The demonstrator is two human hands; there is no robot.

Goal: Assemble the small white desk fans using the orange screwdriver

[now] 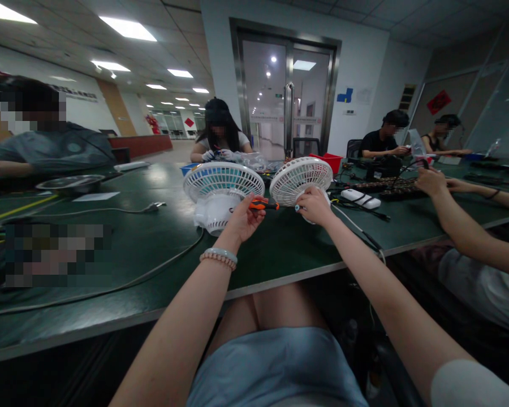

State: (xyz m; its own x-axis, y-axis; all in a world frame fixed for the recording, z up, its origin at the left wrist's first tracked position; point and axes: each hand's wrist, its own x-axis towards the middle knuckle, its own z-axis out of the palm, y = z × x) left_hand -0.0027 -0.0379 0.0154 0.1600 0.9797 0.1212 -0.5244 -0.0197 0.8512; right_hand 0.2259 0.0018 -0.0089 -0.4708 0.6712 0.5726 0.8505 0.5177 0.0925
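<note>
My left hand is closed around an orange and black screwdriver, which points to the right. Opposite it, my right hand pinches a small piece with a light blue end; its kind is too small to make out. Just behind the left hand stands a white fan, its round grille tilted upward. A second white fan sits behind the right hand, which hides part of its lower body.
The green table carries a grey cord with a plug on the left. A white power bank-like block lies right of the fans, near black cables. A red bin stands behind. Other people work around the table, one close at right.
</note>
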